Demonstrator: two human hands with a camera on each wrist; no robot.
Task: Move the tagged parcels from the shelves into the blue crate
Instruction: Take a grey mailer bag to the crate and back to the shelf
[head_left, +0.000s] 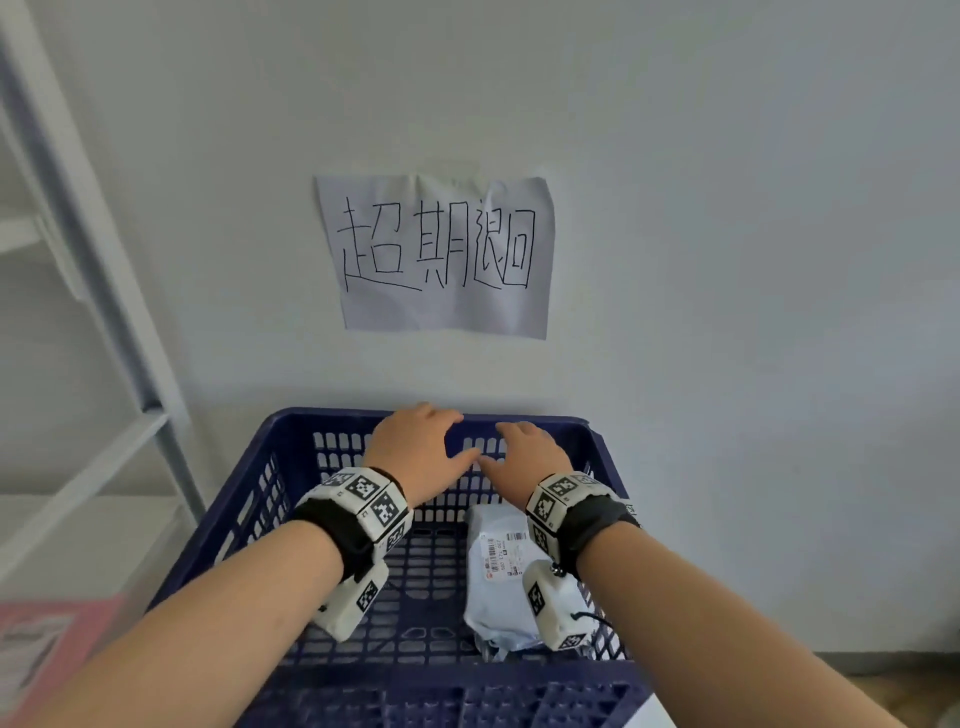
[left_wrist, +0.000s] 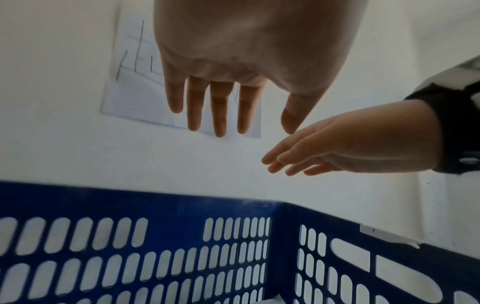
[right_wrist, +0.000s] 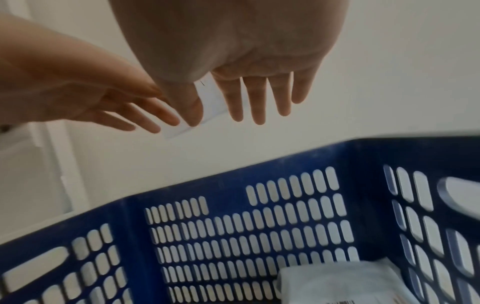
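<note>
Pale grey plastic-wrapped parcel (head_left: 501, 582) lies flat in right half of slotted blue plastic crate (head_left: 291, 441), long axis toward far wall. Left hand (head_left: 415, 449) and right hand (head_left: 524, 462) above crate, fingers straight, empty.

This looks like a parcel pick-up or storage room. A handwritten paper sign (head_left: 436, 257) is stuck on the bare white wall, white metal shelving (head_left: 104, 291) stands on the left, and a labelled courier parcel (head_left: 501, 582) lies in a slotted blue crate (head_left: 244, 499).
</note>
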